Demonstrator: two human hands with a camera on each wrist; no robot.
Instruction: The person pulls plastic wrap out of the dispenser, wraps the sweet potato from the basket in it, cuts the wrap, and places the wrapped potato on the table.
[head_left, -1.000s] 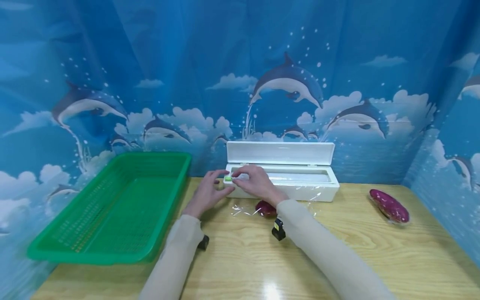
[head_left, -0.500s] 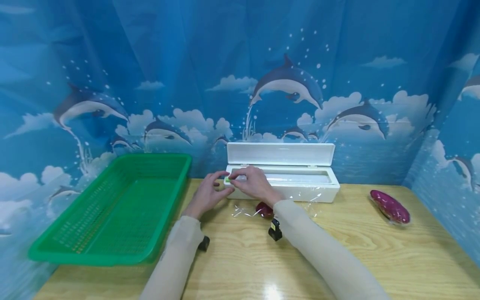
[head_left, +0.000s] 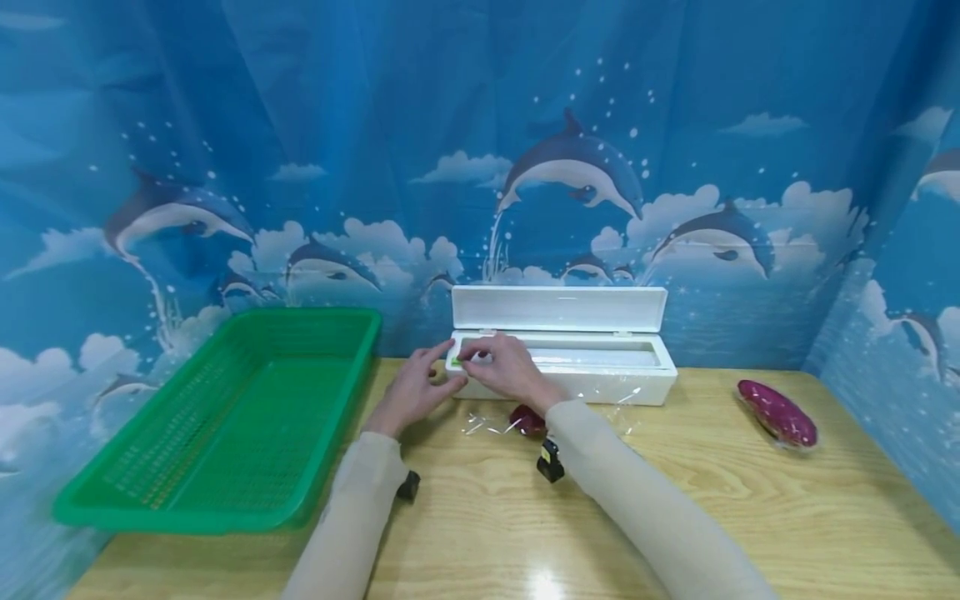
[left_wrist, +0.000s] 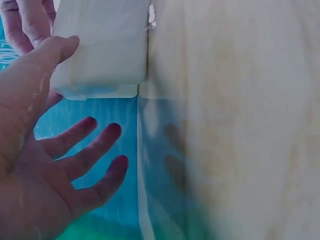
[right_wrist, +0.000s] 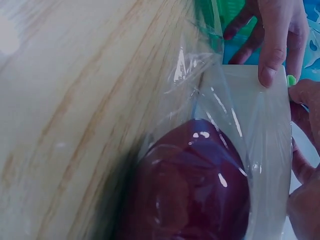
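Observation:
A white cling film dispenser [head_left: 615, 388] stands with its lid raised at the back of the table. My left hand [head_left: 415, 390] grips its left end, thumb on the front wall; the other fingers spread beside it in the left wrist view. My right hand [head_left: 512, 367] pinches the small green slide cutter [right_wrist: 291, 80] at the same end, its fingertips partly hidden. Clear film [head_left: 487, 423] hangs from the dispenser's front over a glossy dark purple-red oblong vegetable [right_wrist: 195, 185], which lies on the table against the dispenser, partly hidden by my right wrist in the head view.
A large green plastic basket [head_left: 300, 492] stands on the left. Another purple oblong vegetable [head_left: 780, 413], wrapped in film, lies on the right of the wooden table [head_left: 480, 525]. A blue dolphin-print curtain [head_left: 420, 100] hangs close behind the dispenser.
My right hand and wrist have shifted slightly left with the green cutter at the dispenser's left end. My left hand keeps its place there.

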